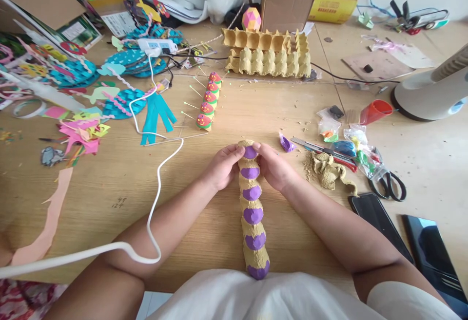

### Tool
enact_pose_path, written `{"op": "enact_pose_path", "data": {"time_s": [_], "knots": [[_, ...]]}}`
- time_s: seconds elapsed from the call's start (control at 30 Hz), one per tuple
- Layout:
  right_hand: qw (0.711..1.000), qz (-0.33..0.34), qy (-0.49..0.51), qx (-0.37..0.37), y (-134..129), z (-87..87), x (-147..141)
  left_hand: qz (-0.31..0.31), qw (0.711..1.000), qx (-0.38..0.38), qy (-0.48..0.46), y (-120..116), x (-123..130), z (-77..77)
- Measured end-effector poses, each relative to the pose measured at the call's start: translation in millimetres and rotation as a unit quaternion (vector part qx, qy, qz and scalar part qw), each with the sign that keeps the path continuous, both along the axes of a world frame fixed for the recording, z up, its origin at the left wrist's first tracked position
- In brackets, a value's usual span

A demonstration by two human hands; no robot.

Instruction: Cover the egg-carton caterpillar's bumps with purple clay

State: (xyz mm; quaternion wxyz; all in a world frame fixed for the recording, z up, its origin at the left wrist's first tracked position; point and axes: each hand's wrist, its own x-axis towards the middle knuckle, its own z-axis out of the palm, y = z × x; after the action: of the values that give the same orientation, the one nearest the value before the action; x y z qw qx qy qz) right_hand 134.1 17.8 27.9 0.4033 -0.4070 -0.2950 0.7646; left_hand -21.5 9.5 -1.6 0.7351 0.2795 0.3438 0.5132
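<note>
A long strip of egg carton cups [253, 216] lies on the table, its near end close to my body. Purple clay covers part of each cup. My left hand [224, 166] grips the far end from the left, thumb on the last cup. From the right, my right hand [272, 165] holds the same end, fingertips at the purple clay. Beyond the right hand lies a small bag of purple clay [286, 142]. A painted egg carton caterpillar [209, 102] with red faces and pin-like sticks stands farther back on the left.
Egg cartons [275, 62] sit at the back. On the right are a utility knife [321, 150], torn carton scraps [328, 171], scissors [388, 185], clay bags, a red cup [376, 111] and phones [380, 222]. A white cable [158, 188] crosses my left forearm; paper crafts [82, 135] crowd the left.
</note>
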Motion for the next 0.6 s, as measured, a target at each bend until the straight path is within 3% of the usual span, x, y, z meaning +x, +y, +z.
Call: {"op": "enact_pose_path", "data": {"time_s": [0.23,0.6], "knots": [[0.998,-0.039,-0.035,0.027,1.5,-4.1,-0.6,-0.013,1.0,0.01,-0.006,-1.3,1.8,3.8],[0.998,-0.011,-0.041,0.051,-2.7,-4.9,-1.7,0.003,0.999,-0.004,0.034,-1.0,0.8,6.7]]}}
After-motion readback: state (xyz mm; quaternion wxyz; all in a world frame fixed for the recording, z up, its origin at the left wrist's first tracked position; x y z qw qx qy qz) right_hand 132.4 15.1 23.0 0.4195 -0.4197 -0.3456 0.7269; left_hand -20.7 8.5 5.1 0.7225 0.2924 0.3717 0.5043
